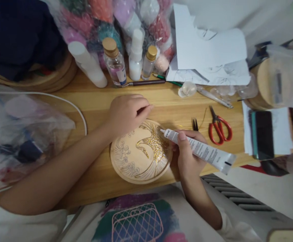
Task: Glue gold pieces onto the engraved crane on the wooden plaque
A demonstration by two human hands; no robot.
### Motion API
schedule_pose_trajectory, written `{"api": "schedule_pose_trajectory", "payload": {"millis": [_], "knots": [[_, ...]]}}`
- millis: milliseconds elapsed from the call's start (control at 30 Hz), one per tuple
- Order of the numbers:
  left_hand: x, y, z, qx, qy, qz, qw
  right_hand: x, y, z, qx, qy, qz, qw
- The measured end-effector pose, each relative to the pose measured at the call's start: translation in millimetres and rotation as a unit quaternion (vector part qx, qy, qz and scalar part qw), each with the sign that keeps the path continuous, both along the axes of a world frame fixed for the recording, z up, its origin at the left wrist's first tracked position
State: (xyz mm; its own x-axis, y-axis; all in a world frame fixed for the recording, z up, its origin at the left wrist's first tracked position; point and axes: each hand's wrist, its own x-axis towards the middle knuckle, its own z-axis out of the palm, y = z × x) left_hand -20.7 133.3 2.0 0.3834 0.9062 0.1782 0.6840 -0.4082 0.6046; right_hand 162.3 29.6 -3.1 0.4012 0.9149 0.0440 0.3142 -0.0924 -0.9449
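A round pale wooden plaque (128, 148) lies on the table, with a crane in gold wire and line-drawn waves on its face. My right hand (190, 154) grips a white glue tube (204, 149), thumb on top. The tube's narrow nozzle points left, over the upper right of the plaque, close to the crane's wing. Above the plaque's upper left edge rests my left hand (128, 112), its fingers curled and the tips pressed together. Whatever they may pinch is too small or hidden to tell. Dark tweezer-like tips (194, 124) show just beyond my right hand.
Red-handled scissors (219, 129) lie to the right, near a phone (262, 134) on papers. Along the back stand a corked bottle (114, 64), a spray bottle (136, 55) and a gold-capped vial (148, 62). A dark-handled tool (148, 82) lies before them. A white cable (70, 102) curves at left.
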Motion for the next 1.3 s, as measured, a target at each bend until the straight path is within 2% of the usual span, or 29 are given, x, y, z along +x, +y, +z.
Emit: {"api": "schedule_pose_trajectory", "payload": {"millis": [367, 633, 833, 1067, 1300], "knots": [[0.9, 0.5, 2.4, -0.011, 0.005, -0.004, 1.000, -4.3, 2.4, 3.4, 0.030, -0.031, -0.001, 0.999], [0.3, 0.7, -0.2, -0.015, 0.005, 0.004, 1.000, -2.6, 1.1, 3.8, 0.017, -0.029, 0.009, 0.999], [0.7, 0.5, 0.1, -0.018, 0.018, 0.004, 1.000, -4.2, 2.3, 3.4, 0.023, -0.021, -0.008, 0.999], [0.9, 0.7, 0.6, -0.014, 0.021, 0.006, 1.000, -2.6, 1.1, 5.4, 0.015, -0.039, 0.017, 0.999], [0.6, 1.1, 0.4, -0.013, 0.016, 0.006, 1.000, -2.4, 1.4, 5.4, 0.023, -0.044, 0.000, 0.999]]}}
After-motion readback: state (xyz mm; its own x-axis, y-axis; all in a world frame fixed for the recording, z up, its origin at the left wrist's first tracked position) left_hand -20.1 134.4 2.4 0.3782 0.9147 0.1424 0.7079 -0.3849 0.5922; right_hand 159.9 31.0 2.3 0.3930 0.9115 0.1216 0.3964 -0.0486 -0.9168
